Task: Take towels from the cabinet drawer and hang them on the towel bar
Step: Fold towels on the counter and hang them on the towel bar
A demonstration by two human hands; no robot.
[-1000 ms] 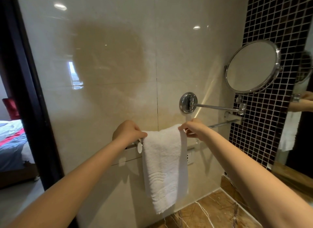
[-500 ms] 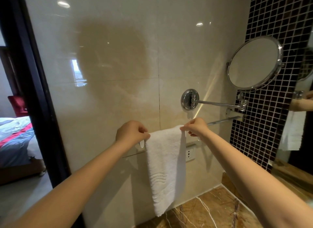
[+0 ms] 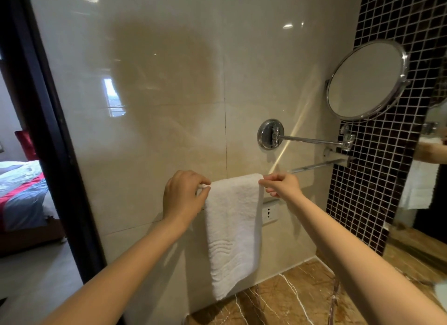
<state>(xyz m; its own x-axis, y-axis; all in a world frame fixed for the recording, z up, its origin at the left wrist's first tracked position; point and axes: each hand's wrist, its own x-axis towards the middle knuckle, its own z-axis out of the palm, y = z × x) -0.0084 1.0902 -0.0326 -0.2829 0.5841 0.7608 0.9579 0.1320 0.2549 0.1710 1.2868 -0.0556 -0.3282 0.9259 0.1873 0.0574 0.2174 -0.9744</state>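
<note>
A white towel (image 3: pixel 233 230) hangs folded over the chrome towel bar (image 3: pixel 316 165) on the beige tiled wall. My left hand (image 3: pixel 182 195) pinches the towel's top left corner at the bar. At the top right corner my right hand (image 3: pixel 281 185) pinches the fold between thumb and fingers. The towel's lower end reaches down close to the brown marble counter (image 3: pixel 290 300). The bar's left part is hidden behind the towel and my left hand. The cabinet drawer is out of view.
A round chrome mirror (image 3: pixel 366 79) on a swing arm (image 3: pixel 309 139) juts out above the bar's right end. A wall socket (image 3: pixel 269 213) sits just right of the towel. Dark mosaic tiles and a wall mirror are at right; a dark door frame (image 3: pixel 46 121) stands at left.
Both hands stay on the towel's top corners; the towel top looks slightly flatter on the bar. The view has shifted a little, with the bar lower in frame.
</note>
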